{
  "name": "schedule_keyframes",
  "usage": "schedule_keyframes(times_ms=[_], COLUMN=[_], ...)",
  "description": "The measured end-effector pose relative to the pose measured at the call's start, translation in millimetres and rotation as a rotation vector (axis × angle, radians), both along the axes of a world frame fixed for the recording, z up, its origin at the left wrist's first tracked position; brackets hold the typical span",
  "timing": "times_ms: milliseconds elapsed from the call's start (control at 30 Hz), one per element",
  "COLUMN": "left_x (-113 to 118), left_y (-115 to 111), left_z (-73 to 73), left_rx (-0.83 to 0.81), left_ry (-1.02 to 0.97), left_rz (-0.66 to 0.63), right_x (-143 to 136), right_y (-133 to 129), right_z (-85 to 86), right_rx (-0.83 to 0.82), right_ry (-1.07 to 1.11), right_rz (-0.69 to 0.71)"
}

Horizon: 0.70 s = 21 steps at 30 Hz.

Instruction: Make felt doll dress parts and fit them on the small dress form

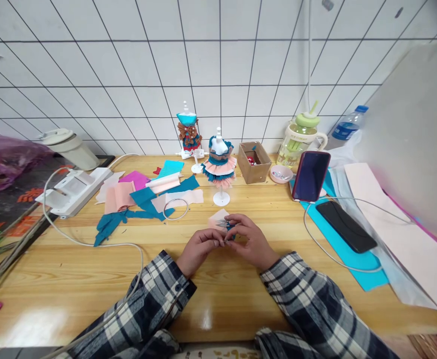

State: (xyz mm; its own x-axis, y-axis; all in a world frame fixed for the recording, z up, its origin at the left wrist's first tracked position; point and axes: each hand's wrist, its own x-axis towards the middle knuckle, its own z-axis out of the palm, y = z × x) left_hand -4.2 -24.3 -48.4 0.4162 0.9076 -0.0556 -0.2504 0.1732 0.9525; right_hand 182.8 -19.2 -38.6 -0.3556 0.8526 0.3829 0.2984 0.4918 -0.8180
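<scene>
My left hand [202, 248] and my right hand [255, 243] meet at the table's middle, fingertips pinched together. What they pinch is too small to make out. Just beyond, what look like small scissors [223, 224] show silvery blades beside my right fingers; whether that hand grips them is unclear. Under the blades lies a pale pink paper piece [217, 217], with a bit of teal next to it. Behind my hands stands a white mini dress form [221, 147], dressed in a ruffled teal and pink paper skirt [219, 172].
A second dressed form [187, 130] stands behind. Left lie teal scraps [109, 224], a ring [176, 209] and a power strip [80, 189] with its cable. Rightward are a cardboard box [255, 169], pink dish [281, 173], propped phone [311, 175], black phone [346, 226] and drink jug [301, 139].
</scene>
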Motion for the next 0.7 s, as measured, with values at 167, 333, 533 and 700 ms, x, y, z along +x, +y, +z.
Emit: schedule_keyframes(times_ms=[167,333,533,700], left_x=[-0.3,-0.2,1.1,-1.3], left_y=[-1.8,-3.1,-2.7,2.4], left_z=[11.6,17.3,14.0,6.7], left_rx=[0.166,0.328,0.430,0.387], left_ry=[0.213,0.465,0.779,0.751], left_rz=[-0.016,0.004,0.004,-0.007], right_x=[0.6,2.3,5.2,14.1], right_y=[-0.2,0.9,1.8,4.1], right_z=[1.0,1.0,8.9,8.9], right_rx=[0.019,0.128,0.402,0.390], right_ry=[-0.075,-0.268,-0.653,-0.672], right_rz=[0.020,0.006,0.029,-0.057])
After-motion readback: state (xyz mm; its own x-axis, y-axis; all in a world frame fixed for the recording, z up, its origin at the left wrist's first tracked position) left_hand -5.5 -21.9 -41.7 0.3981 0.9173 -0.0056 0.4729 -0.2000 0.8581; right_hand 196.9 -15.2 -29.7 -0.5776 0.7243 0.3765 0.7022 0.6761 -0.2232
